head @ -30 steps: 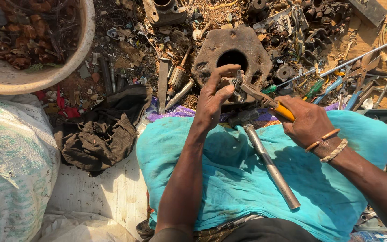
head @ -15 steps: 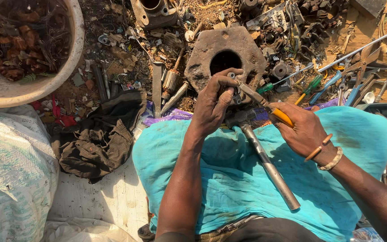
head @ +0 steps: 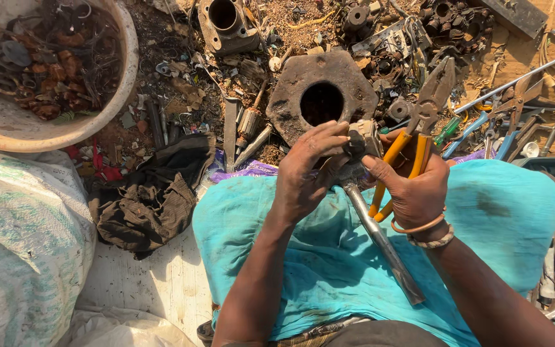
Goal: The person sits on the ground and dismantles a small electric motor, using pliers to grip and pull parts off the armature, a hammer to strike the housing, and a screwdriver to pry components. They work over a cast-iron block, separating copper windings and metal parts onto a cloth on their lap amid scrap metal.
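Head view: your left hand [head: 306,173] has its fingers clamped on a small dark metal part [head: 360,140], just below the holed hexagonal block [head: 321,96]. Your right hand [head: 412,186] grips orange-handled pliers [head: 419,128], thumb touching the part. A metal bar [head: 383,244] lies across your turquoise lap cloth [head: 509,218].

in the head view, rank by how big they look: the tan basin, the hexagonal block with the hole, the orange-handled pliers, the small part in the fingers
1. tan basin, partly cut off
2. hexagonal block
3. orange-handled pliers, nearer the camera, so less sure
4. small part

Head cam, steep down, close on lap
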